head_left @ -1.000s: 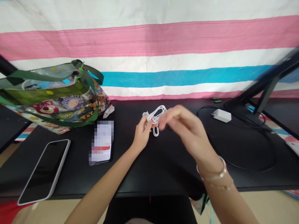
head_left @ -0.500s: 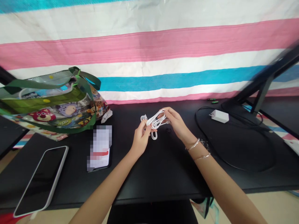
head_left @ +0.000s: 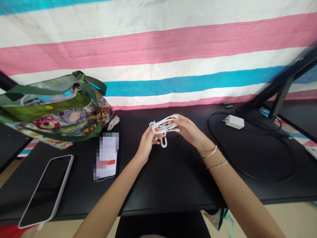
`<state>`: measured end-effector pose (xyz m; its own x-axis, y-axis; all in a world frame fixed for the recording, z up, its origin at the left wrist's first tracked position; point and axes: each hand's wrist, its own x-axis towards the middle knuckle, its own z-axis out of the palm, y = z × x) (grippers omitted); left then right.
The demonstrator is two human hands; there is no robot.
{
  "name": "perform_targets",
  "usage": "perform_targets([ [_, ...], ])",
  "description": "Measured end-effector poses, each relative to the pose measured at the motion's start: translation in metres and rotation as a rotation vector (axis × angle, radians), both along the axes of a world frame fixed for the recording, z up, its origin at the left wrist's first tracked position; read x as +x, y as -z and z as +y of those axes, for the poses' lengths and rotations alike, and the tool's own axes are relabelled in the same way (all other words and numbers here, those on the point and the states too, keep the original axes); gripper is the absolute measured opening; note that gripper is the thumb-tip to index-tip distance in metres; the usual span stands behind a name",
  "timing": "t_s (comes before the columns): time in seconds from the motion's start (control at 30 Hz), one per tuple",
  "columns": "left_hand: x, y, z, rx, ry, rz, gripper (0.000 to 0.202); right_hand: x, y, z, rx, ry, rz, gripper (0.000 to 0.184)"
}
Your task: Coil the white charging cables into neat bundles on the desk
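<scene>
A white cable [head_left: 164, 124], looped into a loose coil, is held between my two hands above the black table. My left hand [head_left: 147, 140] grips the left end of the loops, its fingers closed around them. On the other side, my right hand [head_left: 187, 129] has its fingers closed on the right end of the coil. Under the hands, another looped white cord [head_left: 163, 141] shows, partly hidden by the fingers. A small black ring-shaped item [head_left: 178, 137] lies on the table beside my right hand.
A white charger plug [head_left: 234, 122] and a long black cable [head_left: 237, 170] lie at the right. Leftward are a lit phone [head_left: 107, 155], a dark-screened phone [head_left: 46, 191] and a cartoon-print bag [head_left: 49, 112]. A black stand [head_left: 281, 96] rises at the right edge of the black table [head_left: 173, 185].
My hands have drawn slightly apart, spreading the white cable's loops wider and flatter. The right hand has shifted a little to the right.
</scene>
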<state>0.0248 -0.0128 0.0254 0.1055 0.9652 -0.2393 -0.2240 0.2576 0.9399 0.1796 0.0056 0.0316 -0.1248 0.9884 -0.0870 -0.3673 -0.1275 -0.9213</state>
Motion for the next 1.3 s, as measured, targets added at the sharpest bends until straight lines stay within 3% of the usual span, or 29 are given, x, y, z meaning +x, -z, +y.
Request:
perform_targets([
  [0.27, -0.001, 0.004, 0.003, -0.071, 0.122, -0.052, 0.025, 0.003, 0.005, 0.002, 0.035, 0.043, -0.050, 0.032],
  [0.43, -0.002, 0.005, 0.004, -0.097, 0.132, -0.085, 0.031, 0.003, 0.009, 0.003, 0.065, 0.051, -0.062, 0.032],
  [0.63, -0.003, 0.006, 0.002, 0.061, 0.142, 0.017, 0.033, 0.002, 0.012, 0.003, 0.096, 0.073, -0.054, 0.037],
  [0.9, -0.002, 0.009, 0.003, 0.231, 0.109, 0.180, 0.019, -0.001, 0.015, 0.002, 0.096, 0.147, -0.087, 0.035],
  [1.3, -0.004, 0.011, 0.003, 0.298, 0.163, 0.231, 0.020, 0.000, 0.018, 0.002, 0.131, 0.216, -0.192, 0.027],
])
